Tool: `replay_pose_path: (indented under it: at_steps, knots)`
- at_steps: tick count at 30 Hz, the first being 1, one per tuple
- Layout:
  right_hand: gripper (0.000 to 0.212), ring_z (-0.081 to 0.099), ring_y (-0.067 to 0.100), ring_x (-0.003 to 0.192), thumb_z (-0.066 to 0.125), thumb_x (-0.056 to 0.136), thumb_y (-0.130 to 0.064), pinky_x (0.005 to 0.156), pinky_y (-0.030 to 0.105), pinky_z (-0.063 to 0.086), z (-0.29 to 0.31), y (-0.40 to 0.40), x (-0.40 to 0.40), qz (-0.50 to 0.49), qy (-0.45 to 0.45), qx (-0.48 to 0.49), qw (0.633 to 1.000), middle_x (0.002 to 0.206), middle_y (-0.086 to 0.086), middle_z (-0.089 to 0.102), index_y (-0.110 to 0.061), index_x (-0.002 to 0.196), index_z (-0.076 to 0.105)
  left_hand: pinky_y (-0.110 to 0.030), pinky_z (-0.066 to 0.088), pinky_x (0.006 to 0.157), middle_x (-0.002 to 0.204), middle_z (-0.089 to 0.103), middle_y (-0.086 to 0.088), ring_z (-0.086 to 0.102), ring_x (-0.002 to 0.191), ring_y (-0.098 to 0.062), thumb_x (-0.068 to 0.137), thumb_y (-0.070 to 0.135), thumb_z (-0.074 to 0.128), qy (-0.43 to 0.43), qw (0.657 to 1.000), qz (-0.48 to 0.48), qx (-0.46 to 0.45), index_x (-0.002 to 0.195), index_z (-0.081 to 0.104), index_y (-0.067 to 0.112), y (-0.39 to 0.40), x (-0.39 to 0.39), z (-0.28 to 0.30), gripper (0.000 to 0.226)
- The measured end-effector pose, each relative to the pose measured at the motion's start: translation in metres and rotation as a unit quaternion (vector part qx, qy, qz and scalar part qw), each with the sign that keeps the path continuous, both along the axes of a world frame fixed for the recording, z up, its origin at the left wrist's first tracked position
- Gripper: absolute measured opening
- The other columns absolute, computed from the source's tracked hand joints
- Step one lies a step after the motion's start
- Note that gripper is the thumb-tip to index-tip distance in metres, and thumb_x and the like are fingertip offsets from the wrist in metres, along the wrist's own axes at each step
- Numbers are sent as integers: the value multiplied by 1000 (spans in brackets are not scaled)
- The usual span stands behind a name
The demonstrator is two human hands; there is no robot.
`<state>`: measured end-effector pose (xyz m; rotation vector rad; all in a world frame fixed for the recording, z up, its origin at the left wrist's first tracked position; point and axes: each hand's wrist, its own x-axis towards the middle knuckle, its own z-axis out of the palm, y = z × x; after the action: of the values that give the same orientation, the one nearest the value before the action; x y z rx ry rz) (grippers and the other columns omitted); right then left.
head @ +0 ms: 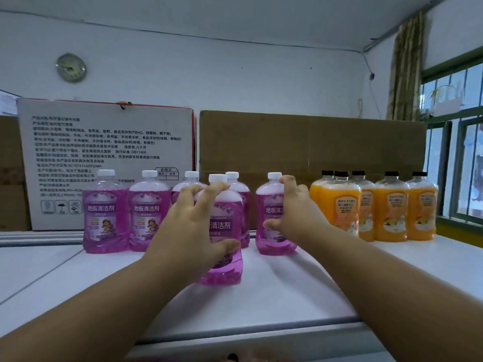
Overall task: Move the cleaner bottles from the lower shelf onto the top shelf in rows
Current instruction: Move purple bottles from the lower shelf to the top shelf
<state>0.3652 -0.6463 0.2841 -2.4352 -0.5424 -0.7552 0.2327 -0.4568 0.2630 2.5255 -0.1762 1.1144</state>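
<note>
Several purple cleaner bottles with white caps stand on the white top shelf (287,296). My left hand (190,231) grips one purple bottle (224,223) that stands nearest to me, ahead of the row; my thumb wraps its lower front. My right hand (292,210) grips the rightmost purple bottle (271,205) in the row, fingers curled over its shoulder and thumb on its label. Two more purple bottles (105,212) stand side by side at the left. Two others stand behind, partly hidden by my left hand.
Several orange bottles (389,207) with black caps stand at the right of the shelf. A white printed carton (104,142) and a brown cardboard box (313,145) stand behind the bottles. A window with a curtain is at the far right.
</note>
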Motion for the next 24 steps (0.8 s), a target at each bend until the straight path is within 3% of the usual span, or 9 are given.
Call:
replay_pose_path:
  at_steps: [11,19,22,24]
  knots:
    - [99,60,27,110,84,75,-35,87,41,58,-13,14,38,42,0,44,998,135,10,38,-38,144,13,-55,52,95,146,27,9,49,123,-29,62,62,71,-23,1000,-4,8,137,15,64,1,5,-9,94]
    - [98,59,29,114,77,79,-46,89,40,57,-17,12,29,3,-16,11,1000,146,14,34,-32,148,8,-54,52,97,146,25,11,47,126,-28,67,56,79,-31,999,3,15,141,15,60,3,7,-10,98]
    - [84,49,28,125,70,84,-50,100,39,49,-17,6,15,-30,-102,-15,994,144,13,38,-21,148,23,-54,50,98,149,23,11,46,128,-29,68,55,80,-34,999,-3,12,143,14,59,3,6,-11,100]
    - [60,52,22,117,64,91,-43,93,29,47,-13,4,1,22,-177,-2,984,134,9,49,-15,139,43,-55,49,100,151,23,9,45,129,-30,68,55,81,-35,999,1,8,144,13,59,2,4,-11,102]
